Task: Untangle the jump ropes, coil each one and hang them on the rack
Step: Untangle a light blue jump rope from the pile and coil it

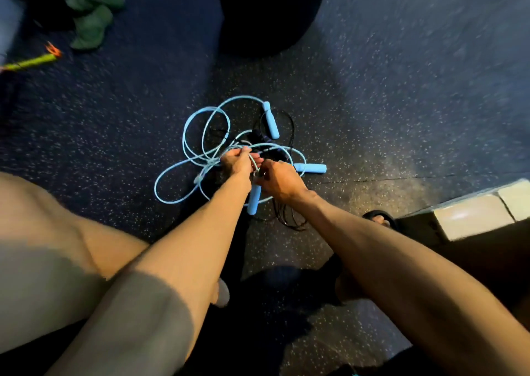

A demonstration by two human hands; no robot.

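Note:
A tangle of light blue jump rope [189,146] lies on the dark speckled floor, its loops spread to the left. Three blue handles show: one at the back [272,121], one to the right [311,168], one under my hands [254,200]. A thin black rope [286,218] runs through the same pile and trails toward me. My left hand [236,162] pinches blue strands at the middle of the knot. My right hand [276,179] is curled right beside it, gripping strands there. No rack is in view.
A big dark rounded object [263,11] stands behind the pile. Green cloth [91,17] and a yellow-green stick with an orange tip [34,61] lie at the far left. A pale box [481,212] sits at the right, by my sandalled foot [380,219]. My knee fills the lower left.

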